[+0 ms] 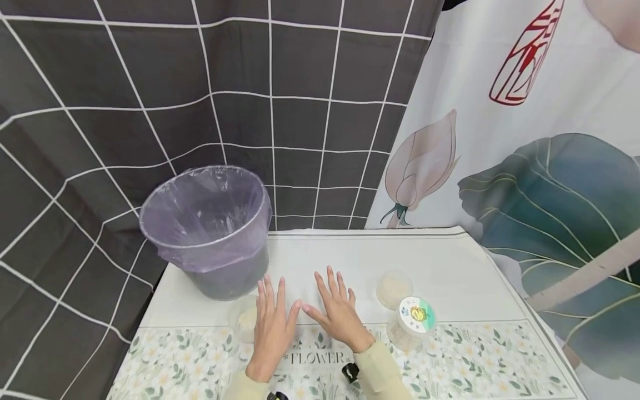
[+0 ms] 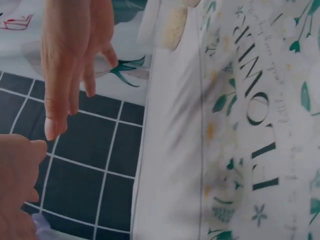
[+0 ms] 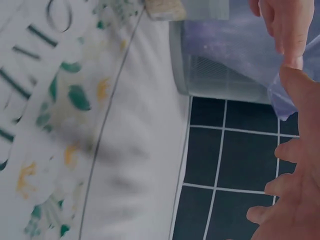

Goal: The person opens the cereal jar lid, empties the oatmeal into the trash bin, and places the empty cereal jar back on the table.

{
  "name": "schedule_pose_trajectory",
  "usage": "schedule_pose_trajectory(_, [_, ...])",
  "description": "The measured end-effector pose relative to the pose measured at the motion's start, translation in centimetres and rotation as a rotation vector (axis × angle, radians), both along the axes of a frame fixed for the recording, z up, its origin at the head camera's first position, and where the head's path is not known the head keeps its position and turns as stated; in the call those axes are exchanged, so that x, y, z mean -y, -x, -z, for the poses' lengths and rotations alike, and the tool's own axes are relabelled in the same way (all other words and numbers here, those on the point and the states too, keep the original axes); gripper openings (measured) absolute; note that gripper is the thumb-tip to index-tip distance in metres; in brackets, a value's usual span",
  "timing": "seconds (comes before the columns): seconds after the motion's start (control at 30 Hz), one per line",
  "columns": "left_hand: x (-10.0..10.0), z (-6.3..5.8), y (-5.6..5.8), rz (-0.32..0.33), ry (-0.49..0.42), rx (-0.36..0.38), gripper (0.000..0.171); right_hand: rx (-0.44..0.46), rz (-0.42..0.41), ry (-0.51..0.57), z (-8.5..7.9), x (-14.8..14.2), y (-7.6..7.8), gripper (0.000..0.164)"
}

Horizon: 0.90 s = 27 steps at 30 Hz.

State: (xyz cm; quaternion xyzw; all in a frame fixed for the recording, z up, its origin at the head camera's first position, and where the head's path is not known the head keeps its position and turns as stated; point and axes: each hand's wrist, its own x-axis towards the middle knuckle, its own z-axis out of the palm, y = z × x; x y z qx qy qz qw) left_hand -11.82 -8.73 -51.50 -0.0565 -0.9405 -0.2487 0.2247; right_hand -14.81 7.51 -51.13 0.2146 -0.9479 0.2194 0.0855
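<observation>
My left hand [image 1: 274, 328] hovers over the table with its fingers straight, holding nothing. Nearest to it is a clear round tub [image 1: 242, 322] with pale contents, partly hidden behind the hand. My right hand [image 1: 340, 314] is likewise bare, fingers spread, its thumb tip close to the left thumb. To its right stands a clear jar [image 1: 404, 335] with a green and white label on its lid [image 1: 416, 315]. Just behind the jar is another round clear tub [image 1: 393, 290], pale inside. Both hands also show in the wrist views, the left hand [image 2: 17, 180] and right hand [image 3: 292, 195] at the edges.
A grey bin [image 1: 235, 280] lined with a purple bag [image 1: 215, 253] stands at the table's back left. The white table cover [image 1: 320, 250] has a floral band across its front. A dark grid curtain [image 1: 300, 128] hangs behind, and a printed white curtain [image 1: 480, 128] at the right.
</observation>
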Motion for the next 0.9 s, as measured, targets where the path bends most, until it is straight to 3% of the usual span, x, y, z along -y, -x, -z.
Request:
schedule_pose_trajectory(0.23, [3.8, -3.2, 0.6, -0.041, 0.030, -0.040, 0.060, 0.016, -0.065, 0.080, -1.3, 1.0, 0.7, 0.072])
schedule_pose_trajectory(0.37, [5.6, -4.3, 0.6, -0.073, -0.034, -0.092, 0.057, 0.027, -0.105, 0.166, -2.2, 1.6, 1.1, 0.074])
schedule_pose_trajectory(0.5, [7.0, -5.1, 0.6, -0.127, -0.154, -0.151, 0.049, 0.041, -0.140, 0.262, -3.5, 2.7, 2.0, 0.077])
schedule_pose_trajectory(0.73, [9.9, -7.2, 1.1, -0.286, -0.495, -0.039, 0.046, 0.015, -0.186, 0.489, -5.2, 5.6, 4.2, 0.075])
schedule_pose_trajectory(0.9, [11.0, -8.1, 1.6, -0.401, -0.656, -0.054, 0.041, 0.003, -0.222, 0.648, -7.1, 7.2, 4.5, 0.079])
